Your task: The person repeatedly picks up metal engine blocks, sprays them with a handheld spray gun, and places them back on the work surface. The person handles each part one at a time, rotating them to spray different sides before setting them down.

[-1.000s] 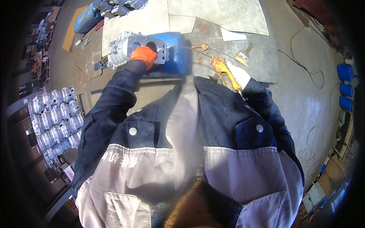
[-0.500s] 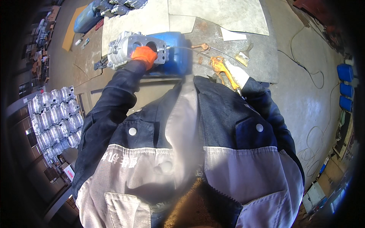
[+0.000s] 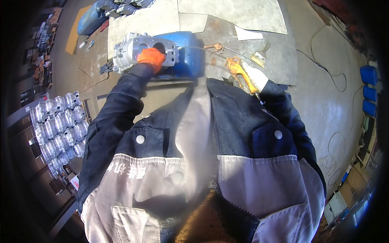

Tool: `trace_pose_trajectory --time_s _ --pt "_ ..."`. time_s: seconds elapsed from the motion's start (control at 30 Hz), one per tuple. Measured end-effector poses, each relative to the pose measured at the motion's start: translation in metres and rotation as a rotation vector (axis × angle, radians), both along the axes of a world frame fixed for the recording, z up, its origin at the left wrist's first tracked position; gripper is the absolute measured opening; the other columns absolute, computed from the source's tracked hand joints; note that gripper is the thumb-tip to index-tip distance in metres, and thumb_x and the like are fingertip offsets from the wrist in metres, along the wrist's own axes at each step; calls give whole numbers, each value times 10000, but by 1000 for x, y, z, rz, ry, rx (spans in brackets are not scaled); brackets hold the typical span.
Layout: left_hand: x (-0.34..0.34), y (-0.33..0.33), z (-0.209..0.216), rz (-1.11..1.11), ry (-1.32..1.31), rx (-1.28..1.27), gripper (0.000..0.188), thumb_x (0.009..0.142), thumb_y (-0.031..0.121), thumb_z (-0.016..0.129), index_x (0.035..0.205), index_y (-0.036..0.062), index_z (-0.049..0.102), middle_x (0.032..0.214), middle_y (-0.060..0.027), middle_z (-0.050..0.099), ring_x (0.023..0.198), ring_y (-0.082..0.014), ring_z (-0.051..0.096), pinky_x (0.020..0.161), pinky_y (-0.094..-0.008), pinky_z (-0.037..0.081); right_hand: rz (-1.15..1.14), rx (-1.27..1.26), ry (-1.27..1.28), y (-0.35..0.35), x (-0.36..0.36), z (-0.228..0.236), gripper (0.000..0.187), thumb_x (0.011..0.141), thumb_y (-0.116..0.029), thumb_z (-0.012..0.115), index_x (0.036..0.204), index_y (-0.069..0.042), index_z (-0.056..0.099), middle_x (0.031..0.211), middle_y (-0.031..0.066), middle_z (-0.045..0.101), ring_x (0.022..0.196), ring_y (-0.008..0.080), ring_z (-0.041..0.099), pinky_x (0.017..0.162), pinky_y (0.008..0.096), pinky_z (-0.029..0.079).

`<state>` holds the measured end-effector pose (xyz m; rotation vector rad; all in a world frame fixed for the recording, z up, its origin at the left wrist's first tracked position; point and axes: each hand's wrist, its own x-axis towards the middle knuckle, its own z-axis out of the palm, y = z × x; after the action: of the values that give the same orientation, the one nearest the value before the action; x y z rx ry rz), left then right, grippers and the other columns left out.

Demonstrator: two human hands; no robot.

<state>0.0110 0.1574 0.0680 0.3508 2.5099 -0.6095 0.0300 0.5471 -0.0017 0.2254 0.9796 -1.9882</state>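
My left hand (image 3: 151, 60), in an orange glove, grips the near edge of a silver cast-metal housing (image 3: 129, 47) beside its large round bore. The housing rests on a blue plastic drum (image 3: 189, 54) lying on the worktable. My right hand (image 3: 257, 77), in a pale glove, is closed around a yellow-orange air blow gun (image 3: 242, 73). From the gun a long thin nozzle tube reaches left, its tip close to the right end of the housing. Whether the tip enters a hole there is too small to tell.
On the table (image 3: 279, 60) lie a flat brush (image 3: 260, 56), an orange-handled tool (image 3: 214, 46) and a white sheet (image 3: 248, 34). More castings (image 3: 129, 6) and a blue drum (image 3: 90, 19) stand at the far left. Stacked castings (image 3: 60, 125) fill the left; hoses (image 3: 330, 73) trail on the right floor.
My right hand and the blow gun have shifted slightly to the right. My left hand keeps its hold on the housing, which sits nearly unchanged.
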Motion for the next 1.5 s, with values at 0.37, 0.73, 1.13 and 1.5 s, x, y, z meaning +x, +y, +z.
trace_pose_trajectory --time_s 0.37,0.73,1.13,1.5 --pt "-1 5 7 8 -57 -36 215 785 111 607 966 156 715 1019 -133 668 994 -326 642 811 -423 529 41 94 15 0 -1 2 404 1023 -281 408 1257 23 533 1200 95 614 1061 136 591 910 226 465" --pt "-1 -4 -4 4 26 25 202 727 140 655 924 150 702 925 -158 677 907 -349 661 757 -437 539 390 579 1185 1 -6 19 383 985 -184 426 1321 -12 492 1316 148 540 1206 237 521 1043 313 369" --pt "0 -6 -4 -7 10 7 212 716 156 684 927 158 701 929 -157 677 907 -349 663 754 -437 543 166 171 293 7 -6 9 413 1024 -260 402 1324 16 466 1276 130 553 1168 158 540 973 245 452" --pt "-1 -7 -3 -20 10 3 226 707 189 711 929 151 696 926 -155 671 909 -345 657 758 -432 537 217 485 1505 8 1 23 375 1009 -299 445 1269 -43 531 1192 98 608 1024 177 603 855 280 484"
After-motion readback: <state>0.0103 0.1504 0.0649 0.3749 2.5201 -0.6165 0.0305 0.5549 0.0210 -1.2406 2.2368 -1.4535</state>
